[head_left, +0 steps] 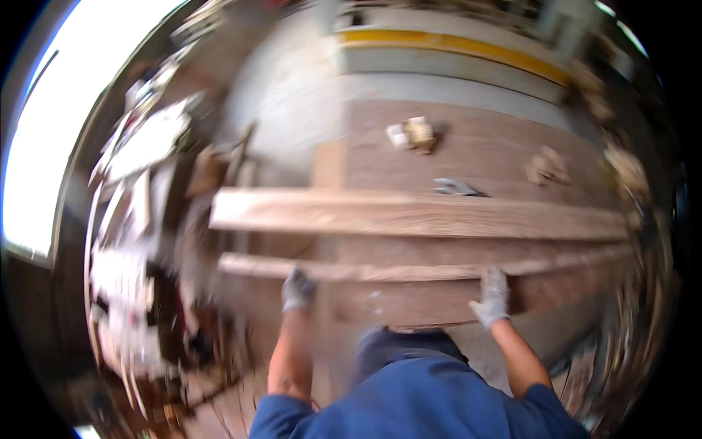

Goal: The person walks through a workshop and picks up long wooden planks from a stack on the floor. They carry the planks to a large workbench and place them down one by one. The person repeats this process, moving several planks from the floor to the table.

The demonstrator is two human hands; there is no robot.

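Note:
A long, narrow wooden board (pixel 380 273) lies crosswise in front of me, its left end jutting past the brown work table (pixel 292 322). My left hand (pixel 298 291), in a pale glove with darker fingertips, is closed at the near edge of this board toward its left end; motion blurs the fingers. Against the same edge, farther right, rests my gloved right hand (pixel 493 296), open, with its fingers stretched out and thumb apart. Beyond lies a wider wooden board (pixel 395 214), roughly parallel, with a gap between the two. A grey hand tool (pixel 455 187) is just behind it, its kind unclear.
Light wood blocks (pixel 414 134) and a pile of small wood pieces (pixel 547 166) sit farther back on the table. A pale bench with a yellow stripe (pixel 453 45) stands beyond. Cluttered shelving (pixel 135 278) lines the left, and stacked wood strips (pixel 632 322) stand at right.

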